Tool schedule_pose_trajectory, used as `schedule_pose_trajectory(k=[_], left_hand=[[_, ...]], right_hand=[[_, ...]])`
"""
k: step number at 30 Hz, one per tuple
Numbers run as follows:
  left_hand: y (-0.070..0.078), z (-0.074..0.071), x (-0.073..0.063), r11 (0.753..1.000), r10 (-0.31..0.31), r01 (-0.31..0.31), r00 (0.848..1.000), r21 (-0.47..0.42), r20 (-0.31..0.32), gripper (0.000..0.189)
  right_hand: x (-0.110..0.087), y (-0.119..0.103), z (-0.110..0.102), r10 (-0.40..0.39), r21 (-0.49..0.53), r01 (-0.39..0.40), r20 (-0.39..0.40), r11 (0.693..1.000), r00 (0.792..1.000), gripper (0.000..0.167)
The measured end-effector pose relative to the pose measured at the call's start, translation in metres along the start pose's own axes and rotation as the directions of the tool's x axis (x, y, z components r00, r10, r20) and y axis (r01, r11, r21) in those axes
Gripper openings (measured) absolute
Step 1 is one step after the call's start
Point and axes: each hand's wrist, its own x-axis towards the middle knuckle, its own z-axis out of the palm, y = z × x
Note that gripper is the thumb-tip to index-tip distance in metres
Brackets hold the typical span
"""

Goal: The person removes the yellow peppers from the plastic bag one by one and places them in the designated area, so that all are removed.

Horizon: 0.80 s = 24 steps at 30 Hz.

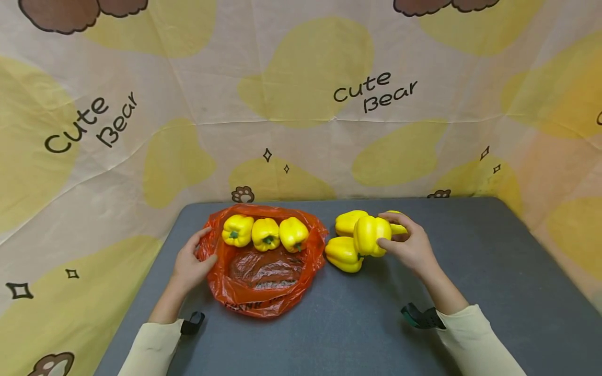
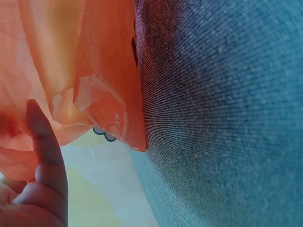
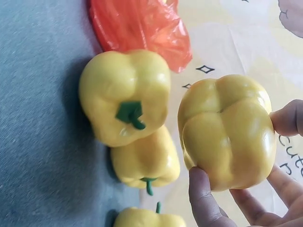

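Note:
My right hand (image 1: pixel 414 248) grips a yellow bell pepper (image 3: pixel 227 132) between thumb and fingers, raised beside other peppers. Close by on the table lie a front pepper (image 1: pixel 343 254) and a rear pepper (image 1: pixel 349 222); another pepper (image 1: pixel 398 228) is partly hidden behind the right hand. On the left, an orange-red plastic bag (image 1: pixel 265 308) sits wide-mouthed with its rim spread. Three peppers (image 1: pixel 265 234) stand in a row in its far half, green stems facing me. My left hand (image 1: pixel 193 263) holds the bag's left rim, one straight finger (image 2: pixel 47 165) showing against the plastic.
Everything rests on a dark grey table (image 1: pixel 376 334) with a rounded far corner. Behind it hangs a patterned cloth (image 1: pixel 301 141) with yellow patches and lettering. Dark wrist straps (image 1: pixel 425 317) sit at the cuffs of my light sleeves.

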Motion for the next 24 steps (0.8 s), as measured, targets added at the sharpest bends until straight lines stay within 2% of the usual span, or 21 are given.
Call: schedule_pose_trajectory(k=[8, 17, 24], left_hand=[[-0.001, 0.000, 0.000, 1.000, -0.004, 0.005, 1.000, 0.008, -0.010, 0.063], [-0.002, 0.001, 0.000, 0.999, 0.006, -0.005, 1.000, 0.031, -0.020, 0.063], [-0.002, 0.001, 0.000, 1.000, -0.010, 0.010, 1.000, 0.023, -0.009, 0.063]], right_hand=[[-0.001, 0.013, -0.004, 0.013, -0.066, -0.014, -0.014, 0.998, 1.000, 0.055], [0.000, 0.029, -0.005, 0.071, -0.089, -0.070, 0.001, 0.994, 0.998, 0.055], [-0.001, 0.036, -0.006, 0.085, -0.119, -0.084, -0.002, 0.989, 0.996, 0.056]])
